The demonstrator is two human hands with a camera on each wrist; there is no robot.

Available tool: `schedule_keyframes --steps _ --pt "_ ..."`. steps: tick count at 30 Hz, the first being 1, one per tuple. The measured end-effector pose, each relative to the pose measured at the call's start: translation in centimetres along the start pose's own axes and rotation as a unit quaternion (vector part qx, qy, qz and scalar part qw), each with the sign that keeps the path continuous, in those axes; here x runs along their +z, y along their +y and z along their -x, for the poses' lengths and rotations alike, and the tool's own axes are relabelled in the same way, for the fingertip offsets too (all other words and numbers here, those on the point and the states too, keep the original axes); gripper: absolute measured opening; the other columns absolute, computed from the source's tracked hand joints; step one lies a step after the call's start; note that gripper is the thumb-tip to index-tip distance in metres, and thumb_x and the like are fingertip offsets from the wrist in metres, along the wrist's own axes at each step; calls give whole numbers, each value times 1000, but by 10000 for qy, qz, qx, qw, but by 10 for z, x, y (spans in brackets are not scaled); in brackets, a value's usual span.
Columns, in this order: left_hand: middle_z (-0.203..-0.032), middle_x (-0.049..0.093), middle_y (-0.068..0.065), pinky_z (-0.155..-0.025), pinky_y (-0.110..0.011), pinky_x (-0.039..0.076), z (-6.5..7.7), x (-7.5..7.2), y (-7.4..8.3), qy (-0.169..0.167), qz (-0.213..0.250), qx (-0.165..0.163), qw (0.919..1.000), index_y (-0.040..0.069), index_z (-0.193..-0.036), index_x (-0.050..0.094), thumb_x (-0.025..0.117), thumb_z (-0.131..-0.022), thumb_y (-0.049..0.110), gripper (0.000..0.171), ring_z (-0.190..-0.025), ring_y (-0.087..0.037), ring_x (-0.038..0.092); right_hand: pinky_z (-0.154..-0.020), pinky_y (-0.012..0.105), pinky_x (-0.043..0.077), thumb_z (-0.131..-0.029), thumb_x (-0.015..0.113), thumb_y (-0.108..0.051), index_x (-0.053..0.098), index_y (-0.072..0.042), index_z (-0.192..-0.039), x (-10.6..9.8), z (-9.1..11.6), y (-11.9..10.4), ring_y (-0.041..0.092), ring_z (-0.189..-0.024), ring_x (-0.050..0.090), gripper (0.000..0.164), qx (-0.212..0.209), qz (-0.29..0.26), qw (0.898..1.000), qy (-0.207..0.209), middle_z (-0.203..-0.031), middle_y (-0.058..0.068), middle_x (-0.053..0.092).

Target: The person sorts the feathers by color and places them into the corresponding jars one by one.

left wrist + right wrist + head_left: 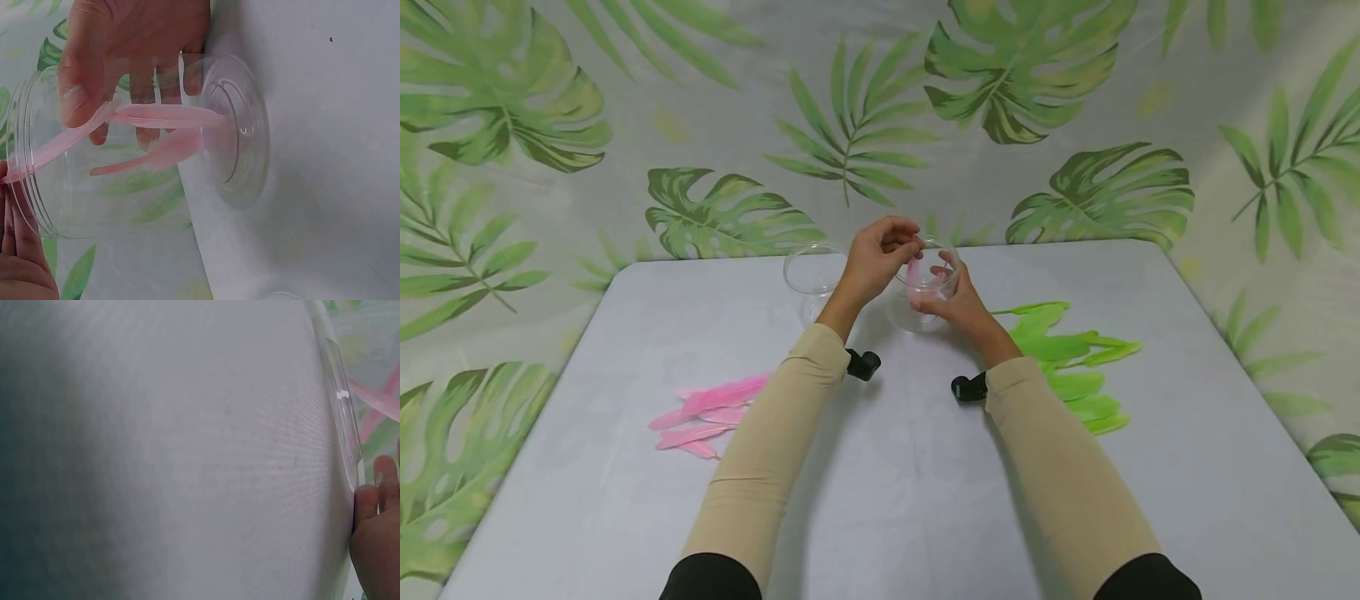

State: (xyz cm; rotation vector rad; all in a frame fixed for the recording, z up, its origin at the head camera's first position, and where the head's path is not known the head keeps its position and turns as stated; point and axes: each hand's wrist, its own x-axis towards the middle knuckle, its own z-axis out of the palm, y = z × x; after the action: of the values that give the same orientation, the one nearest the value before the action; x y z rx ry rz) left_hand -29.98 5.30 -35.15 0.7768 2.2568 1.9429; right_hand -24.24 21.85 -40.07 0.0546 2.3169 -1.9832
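Observation:
A clear jar (912, 319) stands near the far edge of the table with pink feathers (169, 117) inside. My right hand (964, 307) grips its side, thumb in front and fingers around the back, as the left wrist view shows. At the mouth of the jar, my left hand (880, 257) pinches the end of a pink feather (59, 149) that reaches down into it. In the right wrist view, only the base of the jar (342, 403) and some fingers (386, 472) appear at the right side.
Another clear jar (811, 283) stands just left of the first. Pink feathers (707, 414) lie loose on the white table (895, 500) at the left, partly behind the left sleeve. Green feathers (1060, 350) are spread at the right, behind the right forearm.

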Motion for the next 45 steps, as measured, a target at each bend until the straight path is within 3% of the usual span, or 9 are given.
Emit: schedule_keyframes --steps 6,11,17,21,29,34,38,42,45 --pt "-110 71 -20 -89 -31 58 0 -1 -1 -135 -95 -43 9999 -2 -118 65 66 -94 7 26 -97 -23 70 -123 48 26 -84 77 -14 12 -16 -156 0 2 0 31 -149 29 97 1 77 10000 -14 -161 17 30" --pt "-123 70 -16 -100 -29 53 0 -5 2 -238 -247 88 9994 1 -123 67 67 -94 9 31 -115 -22 66 -124 48 24 -84 77 -14 13 -15 -156 -1 1 -1 31 -149 28 96 -86 167 9998 -5 -160 18 30" --pt "-120 71 -15 -99 -30 53 3 -10 6 -145 -264 274 9992 4 -119 70 67 -95 11 25 -112 -21 67 -124 49 23 -84 76 -13 11 -14 -156 -2 -2 0 32 -150 27 98 -59 209 9998 -41 -161 19 28" --pt "-118 71 -15 -97 -30 53 7 -15 11 -133 -348 419 9984 4 -116 71 65 -96 14 23 -109 -19 67 -124 49 22 -83 78 -14 12 -18 -157 -4 -12 13 31 -150 26 99 -90 108 9999 -6 -161 18 28" --pt "-113 71 -10 -93 -30 53 33 -39 43 -214 -99 529 9983 2 -112 71 66 -95 13 20 -103 -12 66 -125 48 21 -84 79 -18 14 -22 -155 -3 -20 29 27 -150 28 97 -170 292 9993 130 -161 13 31" --pt "-113 70 -9 -92 -30 54 62 -64 61 -653 -611 417 9951 4 -110 71 64 -96 12 18 -102 -13 66 -125 49 19 -84 79 -20 13 -23 -156 0 -20 26 28 -151 27 97 -113 391 9991 87 -162 12 30" --pt "-111 72 -8 -90 -30 54 84 -83 65 -1172 -1543 341 9805 8 -109 72 64 -96 15 17 -99 -13 66 -125 49 19 -85 78 -15 12 -21 -156 -3 -18 26 29 -150 27 98 -142 348 9993 59 -162 14 29" --pt "-107 74 -4 -88 -33 55 108 -105 62 -1654 -2425 407 9551 12 -107 73 66 -95 15 14 -96 -14 67 -126 47 19 -84 77 -11 12 -20 -157 -6 -18 28 31 -150 28 98 -213 222 9995 45 -162 15 29" --pt "-104 74 -2 -87 -37 55 126 -125 55 -1788 -2976 353 9372 11 -106 73 68 -93 11 14 -94 -15 67 -126 47 19 -84 78 -13 12 -22 -157 -6 -19 28 30 -150 27 99 -187 159 9997 33 -162 13 29"
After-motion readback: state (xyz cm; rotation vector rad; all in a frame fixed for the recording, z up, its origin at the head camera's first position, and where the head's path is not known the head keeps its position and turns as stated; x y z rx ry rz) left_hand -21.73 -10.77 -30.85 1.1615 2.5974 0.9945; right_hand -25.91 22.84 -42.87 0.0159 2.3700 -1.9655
